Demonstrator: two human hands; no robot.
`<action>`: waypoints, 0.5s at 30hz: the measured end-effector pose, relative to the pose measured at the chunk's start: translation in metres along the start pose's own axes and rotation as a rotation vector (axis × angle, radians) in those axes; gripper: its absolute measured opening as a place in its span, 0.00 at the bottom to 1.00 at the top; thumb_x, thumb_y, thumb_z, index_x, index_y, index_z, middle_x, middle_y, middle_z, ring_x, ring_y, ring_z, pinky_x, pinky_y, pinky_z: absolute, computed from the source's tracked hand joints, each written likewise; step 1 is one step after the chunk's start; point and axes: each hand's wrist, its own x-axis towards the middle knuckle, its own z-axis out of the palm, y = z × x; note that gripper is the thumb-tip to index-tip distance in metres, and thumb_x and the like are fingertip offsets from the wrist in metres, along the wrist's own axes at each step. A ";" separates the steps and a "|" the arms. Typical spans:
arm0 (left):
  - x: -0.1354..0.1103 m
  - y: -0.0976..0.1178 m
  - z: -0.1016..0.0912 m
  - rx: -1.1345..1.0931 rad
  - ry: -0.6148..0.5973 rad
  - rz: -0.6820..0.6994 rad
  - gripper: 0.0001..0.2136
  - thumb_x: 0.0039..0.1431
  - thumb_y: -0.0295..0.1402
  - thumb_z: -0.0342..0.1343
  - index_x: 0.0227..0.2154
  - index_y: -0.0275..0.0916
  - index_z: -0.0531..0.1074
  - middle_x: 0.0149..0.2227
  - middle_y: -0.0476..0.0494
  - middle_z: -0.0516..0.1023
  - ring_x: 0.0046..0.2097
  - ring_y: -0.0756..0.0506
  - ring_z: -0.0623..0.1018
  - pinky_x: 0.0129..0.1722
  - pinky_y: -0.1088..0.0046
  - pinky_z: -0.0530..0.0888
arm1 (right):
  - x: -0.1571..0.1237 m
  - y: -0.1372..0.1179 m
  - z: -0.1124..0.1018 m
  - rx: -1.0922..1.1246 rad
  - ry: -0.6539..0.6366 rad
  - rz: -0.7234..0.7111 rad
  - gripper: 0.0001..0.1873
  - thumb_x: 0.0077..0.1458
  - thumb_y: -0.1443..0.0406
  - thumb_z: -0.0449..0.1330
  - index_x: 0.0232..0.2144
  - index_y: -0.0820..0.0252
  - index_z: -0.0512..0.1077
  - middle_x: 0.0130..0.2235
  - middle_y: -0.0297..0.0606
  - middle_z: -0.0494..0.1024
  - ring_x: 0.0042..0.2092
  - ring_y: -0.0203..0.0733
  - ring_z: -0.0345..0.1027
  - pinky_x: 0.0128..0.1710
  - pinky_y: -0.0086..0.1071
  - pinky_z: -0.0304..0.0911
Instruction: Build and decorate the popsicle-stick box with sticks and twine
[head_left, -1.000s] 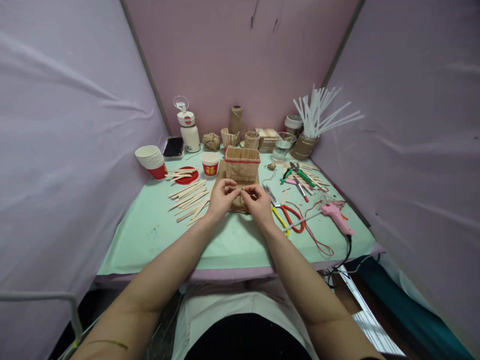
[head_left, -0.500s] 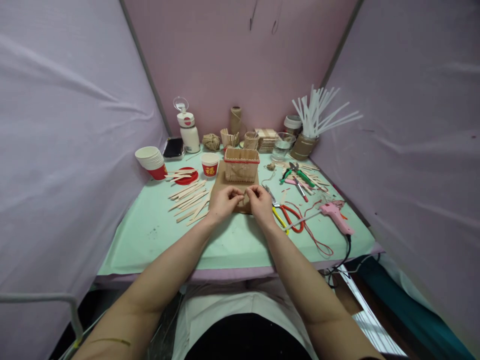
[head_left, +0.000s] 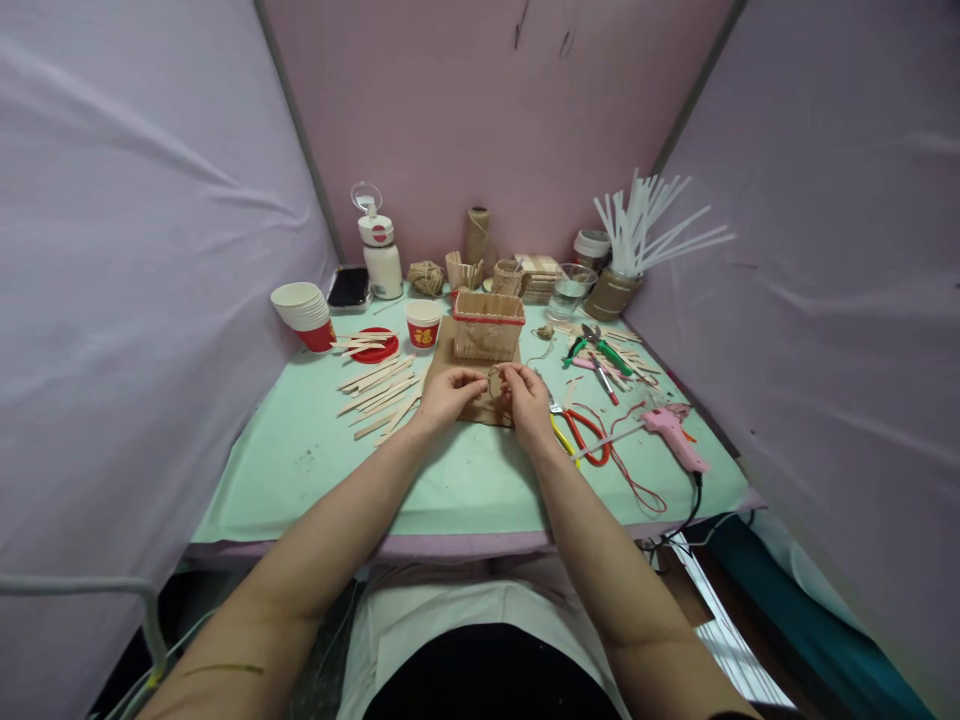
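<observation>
Between my two hands is a small loop of thin brown twine [head_left: 493,377]. My left hand [head_left: 450,395] pinches it from the left with thumb and forefinger. From the right, my right hand [head_left: 529,403] grips it with bent fingers. Both hands are over a brown cardboard sheet [head_left: 444,352]. Just beyond them, on the sheet, stands a rectangular basket [head_left: 489,335] of wooden sticks with a red cord along its rim.
Loose wooden sticks [head_left: 381,390] lie left, near a red-and-white paper cup [head_left: 424,325]. To the right are red-and-yellow-handled pliers [head_left: 589,437], a pink glue gun [head_left: 675,437] and green-handled cutters [head_left: 613,357]. A glass of water [head_left: 568,295] and a white bottle [head_left: 382,262] stand behind.
My hands have moved slightly apart, and the twine loop now shows between them. My right hand has turned a little. The whole view has shifted slightly.
</observation>
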 end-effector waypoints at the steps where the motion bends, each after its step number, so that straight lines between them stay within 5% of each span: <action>1: 0.000 0.002 0.001 -0.041 -0.011 -0.011 0.11 0.39 0.36 0.66 0.25 0.36 0.74 0.22 0.50 0.73 0.23 0.54 0.67 0.23 0.77 0.63 | 0.000 -0.002 -0.001 0.009 -0.006 0.005 0.17 0.57 0.56 0.50 0.38 0.59 0.74 0.32 0.37 0.77 0.33 0.40 0.69 0.33 0.32 0.64; 6: -0.004 0.008 0.001 -0.176 -0.080 -0.046 0.13 0.37 0.35 0.68 0.27 0.35 0.75 0.24 0.49 0.73 0.23 0.55 0.67 0.24 0.77 0.64 | 0.000 -0.007 -0.005 -0.027 -0.152 -0.007 0.12 0.52 0.60 0.56 0.34 0.59 0.75 0.36 0.39 0.78 0.36 0.41 0.69 0.38 0.34 0.64; 11: -0.007 0.006 0.000 -0.129 -0.166 -0.141 0.14 0.37 0.37 0.69 0.27 0.35 0.76 0.24 0.48 0.73 0.24 0.54 0.69 0.25 0.76 0.67 | 0.001 -0.004 -0.008 -0.100 -0.009 -0.017 0.10 0.52 0.61 0.56 0.29 0.58 0.75 0.31 0.37 0.78 0.35 0.42 0.68 0.39 0.36 0.63; 15: -0.006 0.003 0.001 -0.119 -0.199 -0.189 0.14 0.37 0.37 0.69 0.28 0.35 0.77 0.25 0.45 0.75 0.25 0.52 0.71 0.27 0.74 0.69 | 0.001 -0.002 -0.008 -0.168 -0.025 -0.073 0.10 0.52 0.64 0.54 0.31 0.59 0.75 0.33 0.39 0.76 0.36 0.43 0.68 0.41 0.37 0.63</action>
